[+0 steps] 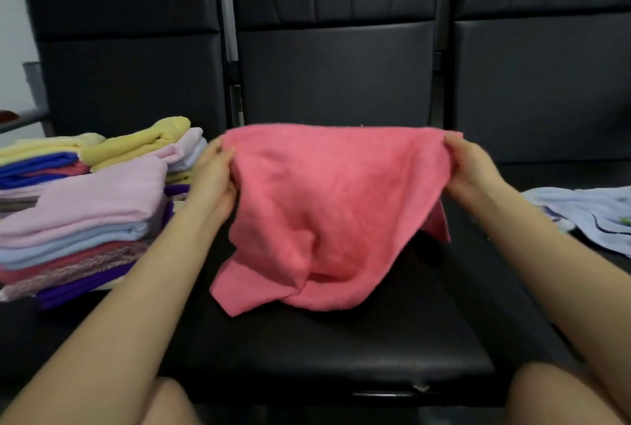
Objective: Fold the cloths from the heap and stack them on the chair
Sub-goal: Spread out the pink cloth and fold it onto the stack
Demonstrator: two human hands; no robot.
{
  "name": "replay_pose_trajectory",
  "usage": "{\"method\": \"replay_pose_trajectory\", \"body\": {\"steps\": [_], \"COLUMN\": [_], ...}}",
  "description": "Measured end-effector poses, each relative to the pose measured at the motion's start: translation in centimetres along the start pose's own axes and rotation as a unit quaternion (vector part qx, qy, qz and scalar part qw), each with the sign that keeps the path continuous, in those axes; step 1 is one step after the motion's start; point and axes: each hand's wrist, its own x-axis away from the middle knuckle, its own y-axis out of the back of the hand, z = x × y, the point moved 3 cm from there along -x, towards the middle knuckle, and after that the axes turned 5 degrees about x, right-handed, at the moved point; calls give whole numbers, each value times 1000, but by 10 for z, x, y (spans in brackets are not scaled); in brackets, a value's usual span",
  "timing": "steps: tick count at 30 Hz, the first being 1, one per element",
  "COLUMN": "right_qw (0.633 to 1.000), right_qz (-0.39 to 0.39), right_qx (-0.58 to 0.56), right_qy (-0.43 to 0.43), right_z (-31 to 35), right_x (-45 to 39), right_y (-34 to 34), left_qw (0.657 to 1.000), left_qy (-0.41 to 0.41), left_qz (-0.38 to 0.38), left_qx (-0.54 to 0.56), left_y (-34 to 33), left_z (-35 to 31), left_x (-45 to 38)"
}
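1. Left hand pinches the 9 o'clock top corner of the coral-pink terry cloth; right hand pinches the 3 o'clock corner.
2. Cloth hangs above the black padded chair seat; top edge runs 9-to-3, lower end rumpled on the seat.
3. No readable writing.
4. Stack of folded pastel cloths at 9 o'clock; pale blue cloth heap at 3 o'clock, cut off by the frame.

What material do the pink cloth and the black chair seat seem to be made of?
The pink cloth looks like soft terry or microfibre: matte, fuzzy surface, hanging limp in loose folds between the hands. The chair seat looks like black leather or vinyl, probably synthetic: smooth, with a dull sheen and light creases. Neither is certain.
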Motion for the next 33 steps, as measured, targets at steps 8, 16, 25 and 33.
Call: {"method": "replay_pose_trajectory", "body": {"steps": [8,16,25,33], "right_qw": [815,554,895,922], "right_qz": [57,450,303,209], "right_qx": [554,678,327,322], "right_qy": [160,177,12,-44], "right_z": [-55,-113,-75,-36], "right_x": [27,109,87,80], "right_y": [0,-67,-55,-1], "left_qw": [911,875,701,854], "left_qy": [15,9,-95,-102], "left_qz": [52,226,365,318], "left_qx": [-408,-428,-606,-399], "left_y": [37,32,44,34], "left_z": [64,29,56,39], "left_x": [0,65,97,92]}}
